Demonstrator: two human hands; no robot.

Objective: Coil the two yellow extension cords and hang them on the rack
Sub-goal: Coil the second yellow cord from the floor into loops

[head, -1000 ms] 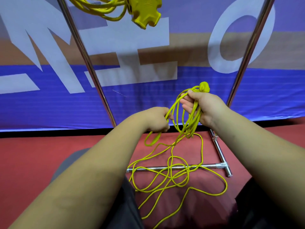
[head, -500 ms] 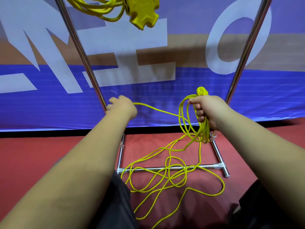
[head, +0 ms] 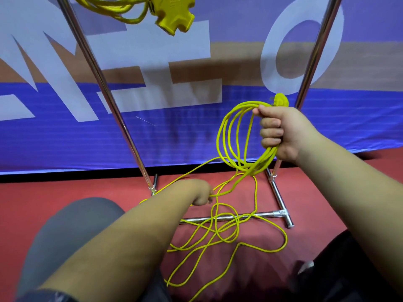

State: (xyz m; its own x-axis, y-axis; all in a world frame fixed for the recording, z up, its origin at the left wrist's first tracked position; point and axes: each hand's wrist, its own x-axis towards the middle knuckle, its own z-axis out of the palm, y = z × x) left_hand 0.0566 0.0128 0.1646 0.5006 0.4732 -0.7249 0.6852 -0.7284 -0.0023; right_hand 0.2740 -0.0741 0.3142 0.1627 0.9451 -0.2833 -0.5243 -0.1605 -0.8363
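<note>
1. Your right hand (head: pixel 283 134) is a closed fist round the top of the coil (head: pixel 237 136): several loops of the yellow cord bunched in the palm, plug end (head: pixel 281 100) poking out above the thumb. The loops hang down and to the left of the fist, just in front of the rack's right upright (head: pixel 314 62).
2. Your left hand (head: pixel 201 194) is low, near the floor (head: pixel 54 192), closed on the running strand. It's partly hidden behind the forearm, so can't tell if that's a pinch or a full wrap.
3. Key relation: the strand runs from the bottom of the coil down and left to the left hand, so the free cord lies below and left of the right-hand grip. The left hand is nearer the slack; the right only holds.
4. The rest, the loose cord (head: pixel 218 236), is a tangled pile on the floor, well below both hands, draped across the rack's base bar (head: pixel 261 215). Its far end isn't clear in the tangle.
5. The other cord (head: pixel 113 6) is already up top w/ its multi-outlet block (head: pixel 172 14) dangling, so I'd judge approx half the job done.
6. Next, prob: lift the left hand up and right towards the fist to lay another loop.
7. Risk: the pile's crossings may knot or snag on the base bar as you pull.
</note>
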